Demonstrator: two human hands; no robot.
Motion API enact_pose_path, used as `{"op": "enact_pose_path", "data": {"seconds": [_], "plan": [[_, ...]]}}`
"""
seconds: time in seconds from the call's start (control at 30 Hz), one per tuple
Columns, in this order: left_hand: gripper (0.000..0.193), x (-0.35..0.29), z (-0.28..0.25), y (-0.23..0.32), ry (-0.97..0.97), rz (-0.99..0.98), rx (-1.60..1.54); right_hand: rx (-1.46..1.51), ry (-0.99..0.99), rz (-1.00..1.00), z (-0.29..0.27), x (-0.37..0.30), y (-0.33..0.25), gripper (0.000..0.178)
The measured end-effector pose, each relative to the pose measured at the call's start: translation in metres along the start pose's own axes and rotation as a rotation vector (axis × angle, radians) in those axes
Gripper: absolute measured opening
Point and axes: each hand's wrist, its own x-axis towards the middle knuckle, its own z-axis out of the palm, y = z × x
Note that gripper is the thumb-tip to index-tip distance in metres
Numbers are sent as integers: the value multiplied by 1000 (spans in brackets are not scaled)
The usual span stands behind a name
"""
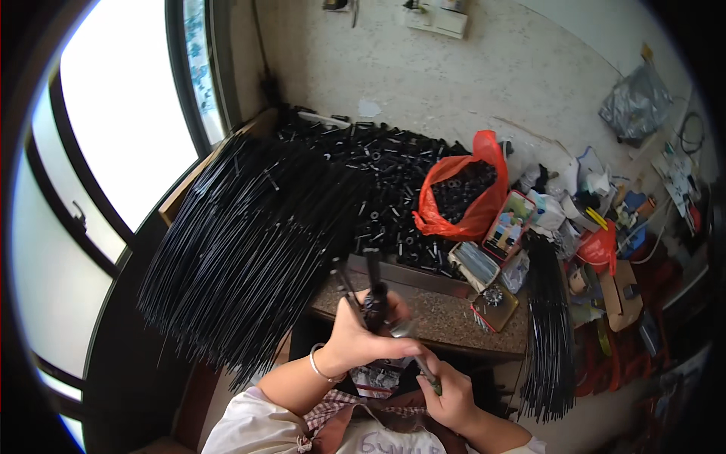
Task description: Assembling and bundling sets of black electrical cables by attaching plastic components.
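My left hand, with a bangle at the wrist, is closed around a dark cylindrical part. Thin black pieces stick up beside it above the fingers. To the right and a little lower, my right hand grips a slim tool with a greenish handle. Its shiny metal end reaches up to the left hand's fingers, where blur hides the exact contact. Beyond both hands lies a heap of small black tubular parts on the table. Left of them a large bundle of thin black rods hangs over the table's edge.
An open red plastic bag of black parts stands on the heap. Beside it are a phone showing a picture and a clear box. A smaller bundle of rods hangs at the speckled table edge. Clutter fills the right.
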Motion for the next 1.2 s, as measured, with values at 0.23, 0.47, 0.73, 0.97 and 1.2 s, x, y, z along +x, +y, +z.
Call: {"op": "enact_pose_path", "data": {"seconds": [0.23,0.47,0.73,0.97,1.2], "plan": [[24,-5,-4,-6,0,-30,-10,32,5,-106,20,-1,3,48],[22,3,-4,-9,40,64,138,200,-114,218,14,0,0,39],[17,-2,-34,-15,69,11,43,-441,18,436,-9,3,95,42],[25,2,-71,11,-107,226,-284,-738,-29,515,-6,-5,116,43],[24,3,-73,28,128,419,-1135,-361,1,278,-19,-2,116,61]]}}
